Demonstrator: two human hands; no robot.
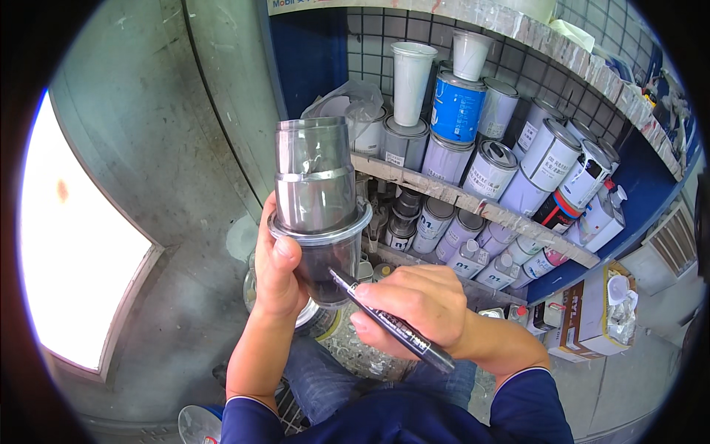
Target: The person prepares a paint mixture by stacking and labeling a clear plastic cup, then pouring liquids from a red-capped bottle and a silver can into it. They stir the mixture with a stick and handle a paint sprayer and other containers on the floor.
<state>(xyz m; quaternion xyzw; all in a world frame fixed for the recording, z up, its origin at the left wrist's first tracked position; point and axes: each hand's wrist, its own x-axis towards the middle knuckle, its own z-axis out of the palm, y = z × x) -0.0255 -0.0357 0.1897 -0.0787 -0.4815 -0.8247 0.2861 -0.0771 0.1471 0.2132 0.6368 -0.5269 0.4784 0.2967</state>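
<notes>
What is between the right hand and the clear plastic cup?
In the head view, a black marker pen, gripped by the right hand, spans that gap; its tip touches the clear plastic cup.

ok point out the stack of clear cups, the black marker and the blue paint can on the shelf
stack of clear cups point(316, 200), head view, on the grey side of the middle cup
black marker point(403, 334), head view, on the barrel below the right hand's fingers
blue paint can point(457, 109), head view, on its blue label side
</notes>
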